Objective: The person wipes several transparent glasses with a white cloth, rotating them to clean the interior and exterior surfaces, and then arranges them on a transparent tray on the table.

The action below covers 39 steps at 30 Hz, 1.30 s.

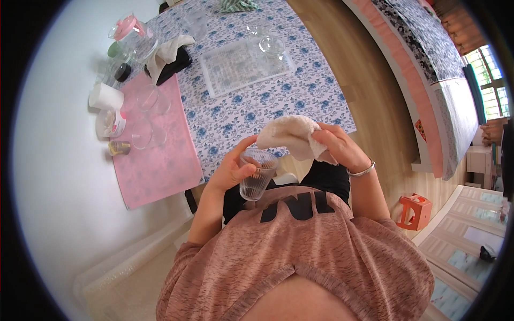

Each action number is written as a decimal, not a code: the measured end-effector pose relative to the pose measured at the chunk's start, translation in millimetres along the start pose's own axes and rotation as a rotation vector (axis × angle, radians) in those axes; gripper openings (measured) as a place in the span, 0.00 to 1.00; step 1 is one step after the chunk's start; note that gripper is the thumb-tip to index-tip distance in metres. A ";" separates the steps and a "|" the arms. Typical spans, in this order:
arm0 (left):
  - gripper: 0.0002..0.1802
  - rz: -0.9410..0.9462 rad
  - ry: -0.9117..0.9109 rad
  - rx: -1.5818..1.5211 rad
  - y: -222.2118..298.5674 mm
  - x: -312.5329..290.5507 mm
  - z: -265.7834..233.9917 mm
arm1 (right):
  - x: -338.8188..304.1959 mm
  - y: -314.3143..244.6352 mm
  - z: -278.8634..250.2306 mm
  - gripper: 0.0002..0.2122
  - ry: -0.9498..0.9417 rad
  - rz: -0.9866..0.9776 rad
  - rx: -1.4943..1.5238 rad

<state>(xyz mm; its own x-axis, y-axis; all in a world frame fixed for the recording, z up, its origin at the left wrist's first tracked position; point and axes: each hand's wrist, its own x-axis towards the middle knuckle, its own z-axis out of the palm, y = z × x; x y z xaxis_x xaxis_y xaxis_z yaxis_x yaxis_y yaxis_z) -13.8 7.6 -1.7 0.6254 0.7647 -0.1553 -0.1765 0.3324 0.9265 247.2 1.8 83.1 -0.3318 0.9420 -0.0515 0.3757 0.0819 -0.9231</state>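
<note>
Head view: ribbed clear cup (257, 183) and white cloth (289, 134), mid-frame.
The left hand (235, 168) is clamped around the cup at centre; the right hand (342, 145) (silver bracelet (363, 170) at its wrist) pinches the cloth just right of centre. A pink mat (166, 179) lies at frame left.

white cloth (292, 136); blue-flowered white tablecloth (227, 120); pink mat (160, 176); orange stool (423, 213); mottled brownish-pink shirt (332, 246)
</note>
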 end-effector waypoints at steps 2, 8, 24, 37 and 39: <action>0.47 0.019 0.008 -0.008 0.0 0.8 -0.2 | -0.1 -15.6 -6.1 0.08 0.056 0.510 0.418; 0.49 0.033 0.054 0.031 5.7 7.2 5.1 | 0.3 32.5 -1.8 0.13 0.209 0.487 0.825; 0.51 0.186 0.077 0.167 13.3 16.8 18.9 | -1.8 4.9 52.9 0.22 -0.300 -0.388 0.024; 0.43 0.045 -0.137 -0.136 21.3 22.2 8.3 | -9.9 24.1 67.3 0.20 -0.191 0.297 0.719; 0.40 0.301 -0.136 -0.067 16.1 19.0 13.7 | -7.8 19.0 64.3 0.21 -0.198 0.358 0.884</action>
<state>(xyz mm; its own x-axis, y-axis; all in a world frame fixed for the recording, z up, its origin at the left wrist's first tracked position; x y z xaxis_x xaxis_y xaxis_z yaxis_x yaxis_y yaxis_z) 5.7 19.9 15.0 0.6322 0.7552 0.1735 -0.4156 0.1416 0.8984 201.3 -24.9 41.4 -0.4941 0.7852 -0.3733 -0.2762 -0.5488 -0.7890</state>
